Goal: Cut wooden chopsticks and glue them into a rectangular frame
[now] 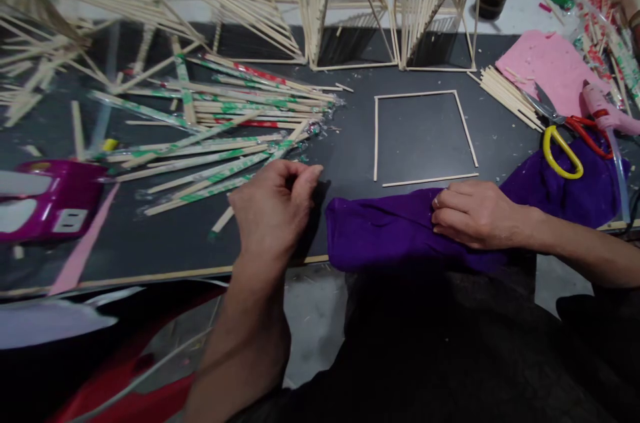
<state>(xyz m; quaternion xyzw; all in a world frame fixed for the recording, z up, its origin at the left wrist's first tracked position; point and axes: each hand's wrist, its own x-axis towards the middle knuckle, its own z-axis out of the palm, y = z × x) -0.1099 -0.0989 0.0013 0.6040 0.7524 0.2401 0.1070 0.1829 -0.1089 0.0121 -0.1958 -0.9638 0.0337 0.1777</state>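
Observation:
My left hand hovers by the near end of a pile of wrapped chopsticks, thumb and forefinger pressed together. Whatever may be in that pinch is too small to make out. With fingers curled, my right hand grips a folded purple cloth along the table's front edge. Just beyond the cloth, bare sticks lie as a square outline; its front stick sits slightly apart from the left stick and right stick.
Stick lattice structures stand along the back. To the right are loose bare sticks, scissors, a pink glue gun and a pink sheet. A purple device and pink strip lie at left.

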